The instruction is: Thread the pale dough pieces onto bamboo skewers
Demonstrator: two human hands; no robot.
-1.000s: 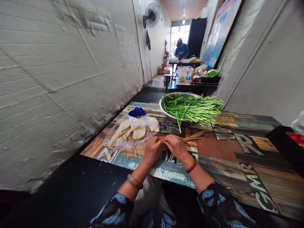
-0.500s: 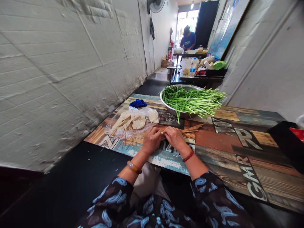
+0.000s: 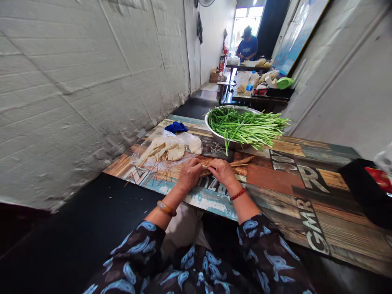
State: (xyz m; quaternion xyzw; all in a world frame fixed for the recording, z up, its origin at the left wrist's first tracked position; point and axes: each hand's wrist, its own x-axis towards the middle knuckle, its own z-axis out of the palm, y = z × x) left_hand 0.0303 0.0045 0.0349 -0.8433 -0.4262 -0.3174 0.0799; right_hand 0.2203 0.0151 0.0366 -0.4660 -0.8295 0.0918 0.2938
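Note:
A bundle of thin bamboo skewers lies on the table by my hands, its ends showing to the right. My left hand is closed, thumb and fingers pressed together on the skewers. My right hand pinches at them too, a short gap from the left. Left of my hands, a clear plastic bag lies spread beneath pale, flat food slices, whose kind I cannot tell. Several loose skewers fan out towards the table's near edge. My fingertips are partly hidden.
A metal bowl piled with long green stalks stands behind my hands. A blue cloth lies beyond the bag. A black box sits at right. Further off, a person works at another table.
The view has shifted slightly, so the table and bowl appear a little further left. My hands stay close together at the skewers, with only small finger movement.

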